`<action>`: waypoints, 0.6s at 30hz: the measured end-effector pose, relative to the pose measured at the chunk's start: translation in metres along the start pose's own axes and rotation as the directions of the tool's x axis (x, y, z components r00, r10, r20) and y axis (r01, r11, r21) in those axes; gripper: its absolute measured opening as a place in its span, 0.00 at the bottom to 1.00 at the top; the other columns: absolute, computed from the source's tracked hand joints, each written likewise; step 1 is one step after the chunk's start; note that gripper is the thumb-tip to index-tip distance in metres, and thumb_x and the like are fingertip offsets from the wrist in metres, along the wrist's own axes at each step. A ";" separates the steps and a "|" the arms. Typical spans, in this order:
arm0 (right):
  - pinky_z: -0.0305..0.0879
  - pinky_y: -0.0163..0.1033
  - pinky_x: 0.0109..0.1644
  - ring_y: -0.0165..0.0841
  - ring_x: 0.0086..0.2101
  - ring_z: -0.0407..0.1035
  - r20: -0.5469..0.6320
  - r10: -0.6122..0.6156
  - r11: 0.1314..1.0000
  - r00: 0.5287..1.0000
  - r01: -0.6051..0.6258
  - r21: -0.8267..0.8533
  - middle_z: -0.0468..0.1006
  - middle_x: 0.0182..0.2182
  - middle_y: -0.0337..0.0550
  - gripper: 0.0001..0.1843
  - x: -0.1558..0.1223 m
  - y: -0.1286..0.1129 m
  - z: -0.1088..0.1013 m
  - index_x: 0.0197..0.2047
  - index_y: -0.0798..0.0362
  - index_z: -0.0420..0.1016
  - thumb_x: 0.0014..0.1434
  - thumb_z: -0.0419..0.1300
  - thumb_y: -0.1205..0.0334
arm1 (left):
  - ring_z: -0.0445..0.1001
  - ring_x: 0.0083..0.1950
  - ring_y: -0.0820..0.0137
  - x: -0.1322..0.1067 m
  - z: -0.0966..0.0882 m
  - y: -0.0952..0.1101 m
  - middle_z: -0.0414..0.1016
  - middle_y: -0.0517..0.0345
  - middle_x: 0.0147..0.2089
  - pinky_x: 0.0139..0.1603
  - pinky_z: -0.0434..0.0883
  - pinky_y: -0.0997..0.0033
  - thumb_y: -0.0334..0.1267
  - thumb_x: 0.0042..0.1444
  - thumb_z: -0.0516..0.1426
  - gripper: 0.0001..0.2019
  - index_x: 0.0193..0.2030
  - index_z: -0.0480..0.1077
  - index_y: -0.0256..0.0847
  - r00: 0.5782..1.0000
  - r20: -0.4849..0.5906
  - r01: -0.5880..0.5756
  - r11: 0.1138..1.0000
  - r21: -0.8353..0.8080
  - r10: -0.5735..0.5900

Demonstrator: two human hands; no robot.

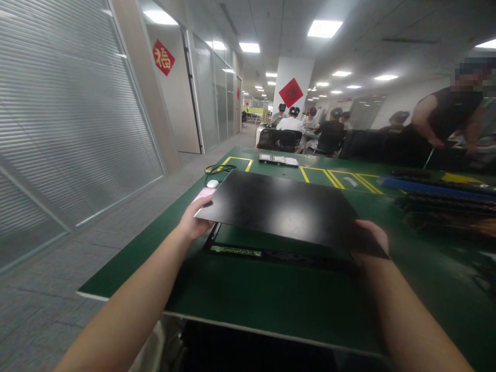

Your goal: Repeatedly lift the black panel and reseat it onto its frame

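Note:
A thin, black flat panel (287, 206) with a dull sheen is held up level over the table between my two hands. My left hand (196, 217) grips its left edge, thumb on top. At the near right corner, my right hand (372, 240) is closed on the panel, its fingers partly hidden. Below lies a black rectangular frame (287, 257) with a strip of green circuit board (235, 251) along its near side. The panel covers most of the frame, and I cannot tell whether they touch.
The green table (127, 258) bears yellow tape outlines (335, 178). Beyond my left hand are a white mouse (212, 184), a pink item (204, 194) and a black cable (220, 168). A tray of parts (278, 159) sits farther back. Dark stacked parts (437, 206) blur at right; a person (445, 113) stands behind.

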State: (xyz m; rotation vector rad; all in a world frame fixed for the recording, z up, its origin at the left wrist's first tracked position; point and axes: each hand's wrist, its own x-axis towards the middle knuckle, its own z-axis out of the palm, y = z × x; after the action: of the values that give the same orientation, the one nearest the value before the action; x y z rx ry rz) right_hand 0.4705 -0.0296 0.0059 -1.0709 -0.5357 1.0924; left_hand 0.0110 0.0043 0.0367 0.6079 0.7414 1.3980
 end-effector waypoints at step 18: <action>0.73 0.38 0.32 0.35 0.30 0.78 0.053 0.099 0.897 0.994 -0.066 -0.437 0.84 0.31 0.47 0.20 -0.006 0.005 0.018 0.48 0.54 0.74 0.50 0.60 0.68 | 0.76 0.24 0.66 -0.001 0.004 0.007 0.80 0.58 0.25 0.26 0.76 0.71 0.31 0.47 0.59 0.05 0.30 0.77 0.39 0.979 -0.133 -0.153 0.988 0.021 0.154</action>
State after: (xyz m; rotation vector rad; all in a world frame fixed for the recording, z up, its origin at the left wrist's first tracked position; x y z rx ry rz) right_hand 0.4512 -0.0270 0.0105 -1.4574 -0.8268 1.1164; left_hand 0.0100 0.0040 0.0448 0.5941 0.8234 1.5904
